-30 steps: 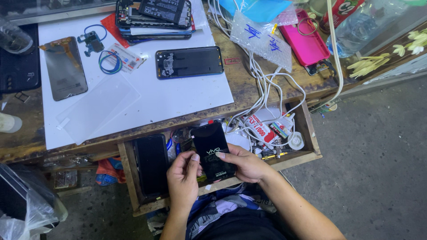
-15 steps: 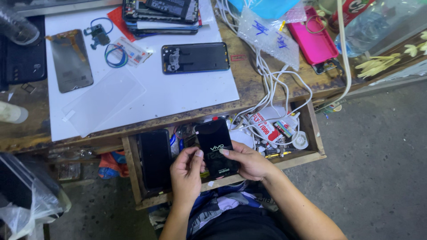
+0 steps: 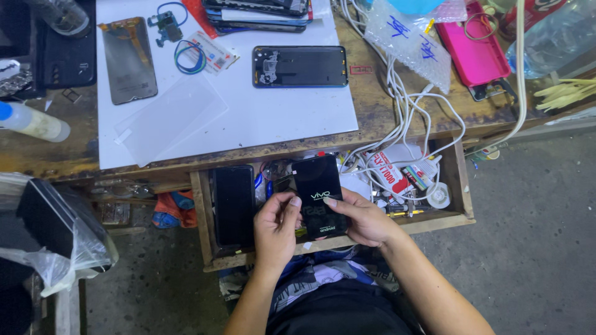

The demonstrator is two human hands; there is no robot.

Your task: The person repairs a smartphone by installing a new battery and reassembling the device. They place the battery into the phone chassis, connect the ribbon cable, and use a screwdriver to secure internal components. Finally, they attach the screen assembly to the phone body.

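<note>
A black smartphone (image 3: pixel 318 186) with a lit start-up screen is held upright over the open wooden drawer (image 3: pixel 456 186). My left hand (image 3: pixel 276 229) grips its lower left edge, thumb on the glass. My right hand (image 3: pixel 366 218) holds the lower right side, thumb resting on the screen's middle. Another dark phone (image 3: pixel 233 203) lies flat in the drawer just left of my left hand.
The bench holds a white mat (image 3: pixel 273 115) with an opened phone back (image 3: pixel 299 66), a detached screen (image 3: pixel 129 59), a clear protector sheet (image 3: pixel 171 118) and stacked phones (image 3: pixel 257 13). White cables (image 3: pixel 406 111) trail into the drawer's clutter. A pink case (image 3: pixel 475 53) lies right, a plastic bag (image 3: pixel 68 242) left.
The view has shifted slightly, putting the phone and both hands a little further right in the frame. Both hands keep the same hold on the phone.
</note>
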